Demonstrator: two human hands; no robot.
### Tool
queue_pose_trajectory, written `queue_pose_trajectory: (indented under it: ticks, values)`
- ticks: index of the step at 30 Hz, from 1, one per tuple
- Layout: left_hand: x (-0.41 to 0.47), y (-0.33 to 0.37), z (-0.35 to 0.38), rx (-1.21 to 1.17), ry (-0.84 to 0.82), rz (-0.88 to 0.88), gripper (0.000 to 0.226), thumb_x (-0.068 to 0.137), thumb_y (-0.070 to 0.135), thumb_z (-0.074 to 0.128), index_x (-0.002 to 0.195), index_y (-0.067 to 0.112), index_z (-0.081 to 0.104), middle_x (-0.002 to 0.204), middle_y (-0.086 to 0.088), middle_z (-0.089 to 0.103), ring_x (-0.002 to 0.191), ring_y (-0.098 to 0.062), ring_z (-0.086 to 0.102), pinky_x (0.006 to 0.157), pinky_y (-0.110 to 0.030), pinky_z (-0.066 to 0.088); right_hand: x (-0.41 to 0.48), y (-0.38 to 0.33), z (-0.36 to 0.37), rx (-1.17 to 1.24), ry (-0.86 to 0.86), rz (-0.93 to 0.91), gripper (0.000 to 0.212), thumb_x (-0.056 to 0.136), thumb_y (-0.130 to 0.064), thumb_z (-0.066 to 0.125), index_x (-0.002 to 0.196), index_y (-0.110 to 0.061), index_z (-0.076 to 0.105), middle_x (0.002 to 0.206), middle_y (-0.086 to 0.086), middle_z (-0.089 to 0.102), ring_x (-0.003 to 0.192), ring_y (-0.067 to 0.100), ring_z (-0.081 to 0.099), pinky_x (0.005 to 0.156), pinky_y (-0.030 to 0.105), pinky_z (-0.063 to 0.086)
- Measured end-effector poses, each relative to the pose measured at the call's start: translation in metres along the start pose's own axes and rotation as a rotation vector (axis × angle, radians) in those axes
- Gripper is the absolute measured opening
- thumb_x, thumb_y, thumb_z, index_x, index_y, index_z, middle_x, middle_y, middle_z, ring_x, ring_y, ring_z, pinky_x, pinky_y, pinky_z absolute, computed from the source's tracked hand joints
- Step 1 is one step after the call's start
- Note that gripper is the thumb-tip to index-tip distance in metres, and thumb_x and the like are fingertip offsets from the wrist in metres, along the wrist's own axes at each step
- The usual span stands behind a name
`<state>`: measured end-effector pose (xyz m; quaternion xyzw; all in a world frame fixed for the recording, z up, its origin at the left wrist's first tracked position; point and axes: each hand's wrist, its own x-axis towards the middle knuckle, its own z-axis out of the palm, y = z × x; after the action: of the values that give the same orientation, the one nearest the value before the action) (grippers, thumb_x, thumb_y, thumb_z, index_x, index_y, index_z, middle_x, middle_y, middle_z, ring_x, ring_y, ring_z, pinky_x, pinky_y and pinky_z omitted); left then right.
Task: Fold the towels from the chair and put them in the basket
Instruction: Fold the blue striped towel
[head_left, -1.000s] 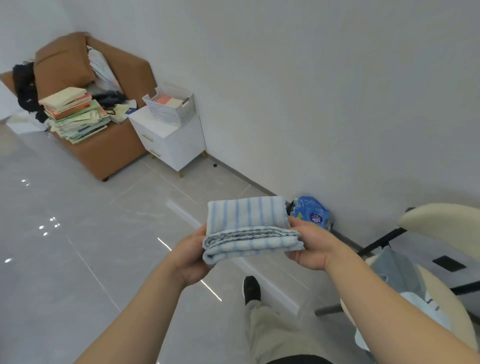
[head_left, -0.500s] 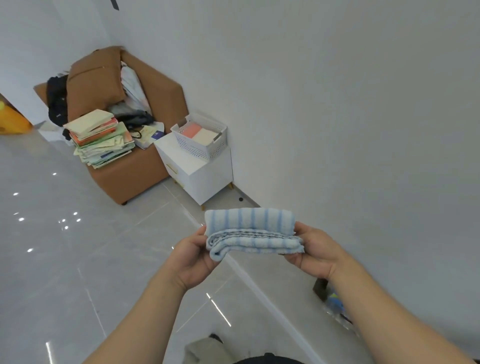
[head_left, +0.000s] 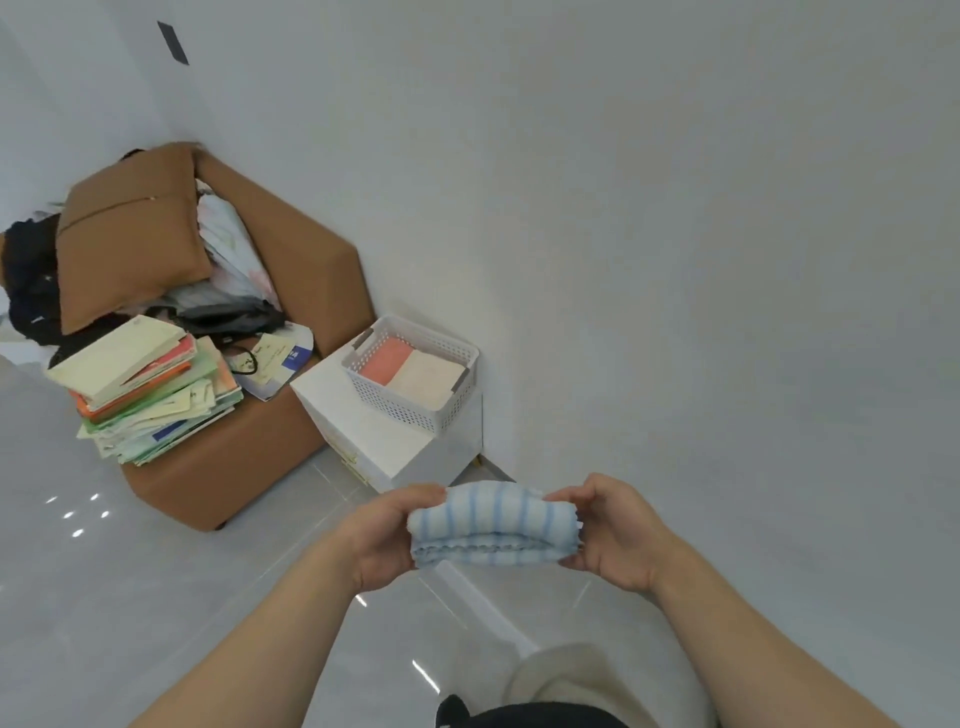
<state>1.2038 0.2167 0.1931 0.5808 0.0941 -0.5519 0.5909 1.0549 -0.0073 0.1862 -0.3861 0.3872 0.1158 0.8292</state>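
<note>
A folded blue-and-white striped towel (head_left: 493, 525) is held level in front of me, low in the centre of the view. My left hand (head_left: 387, 535) grips its left end and my right hand (head_left: 615, 530) grips its right end. Beyond it a white perforated basket (head_left: 415, 410) stands on a white cabinet (head_left: 374, 441) against the wall. Inside the basket lie a folded pink towel (head_left: 387, 358) and a folded cream towel (head_left: 426, 376) side by side. The chair is out of view.
A brown sofa (head_left: 270, 457) left of the cabinet carries a stack of books (head_left: 145, 384), a brown cushion (head_left: 124, 244), bags and dark clothes. Glossy grey floor tiles (head_left: 130, 597) spread between me and the furniture. A white wall runs along the right.
The view has swung away from the chair and toward the basket, which now appears much nearer. Both hands kept hold of the striped towel, now squeezed more tightly.
</note>
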Motion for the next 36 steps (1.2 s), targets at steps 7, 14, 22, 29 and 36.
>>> queue_pose_trajectory:
  ticks: [7, 14, 22, 29, 36]
  values:
    - [0.119, 0.129, -0.051, 0.154, 0.048, -0.033, 0.059, 0.068, -0.012, 0.064, 0.119, 0.018, 0.059, 0.122, -0.016, 0.057, 0.094, -0.040, 0.061, 0.069, -0.044, 0.055, 0.146, -0.084, 0.046, -0.257, 0.129, -0.080, 0.022, 0.082, -0.002, 0.073, 0.083, -0.021, 0.060, 0.097, 0.008, 0.058, 0.078, 0.026, 0.053, 0.059, 0.031, 0.049]
    - [0.211, 0.264, -0.096, 0.437, 0.255, -0.027, 0.063, 0.071, -0.012, 0.073, 0.123, 0.018, 0.053, 0.120, -0.013, 0.054, 0.103, -0.034, 0.058, 0.074, -0.043, 0.060, 0.267, -0.145, 0.103, -0.153, 0.208, -0.001, 0.055, 0.076, 0.008, 0.073, 0.115, -0.019, 0.045, 0.124, 0.014, 0.048, 0.101, 0.033, 0.058, 0.070, 0.039, 0.057]
    - [0.336, 0.400, -0.147, 1.293, 0.140, 0.234, 0.050, 0.072, -0.002, 0.069, 0.115, 0.017, 0.054, 0.111, 0.002, 0.059, 0.086, -0.016, 0.057, 0.064, -0.027, 0.049, 0.390, -0.174, 0.211, -0.033, 0.385, 0.075, 0.051, 0.077, 0.012, 0.060, 0.108, -0.020, 0.034, 0.106, 0.007, 0.047, 0.094, 0.023, 0.052, 0.075, 0.043, 0.061]
    - [0.464, 0.443, -0.179, 1.974, -0.420, 0.360, 0.057, 0.077, -0.003, 0.054, 0.130, 0.017, 0.047, 0.122, -0.006, 0.058, 0.110, -0.026, 0.054, 0.084, -0.028, 0.042, 0.510, -0.160, 0.300, 0.215, 0.702, 0.115, 0.042, 0.078, -0.007, 0.063, 0.099, -0.022, 0.030, 0.118, 0.011, 0.044, 0.093, 0.023, 0.048, 0.072, 0.037, 0.058]
    - [0.500, 0.425, -0.206, 2.285, -0.808, 0.413, 0.072, 0.083, -0.004, 0.046, 0.144, 0.035, 0.045, 0.143, -0.003, 0.032, 0.119, -0.028, 0.053, 0.094, -0.026, 0.040, 0.547, -0.139, 0.333, 0.076, 0.948, 0.103, 0.046, 0.084, -0.011, 0.059, 0.126, -0.011, 0.041, 0.123, 0.008, 0.039, 0.099, 0.021, 0.039, 0.083, 0.029, 0.039]
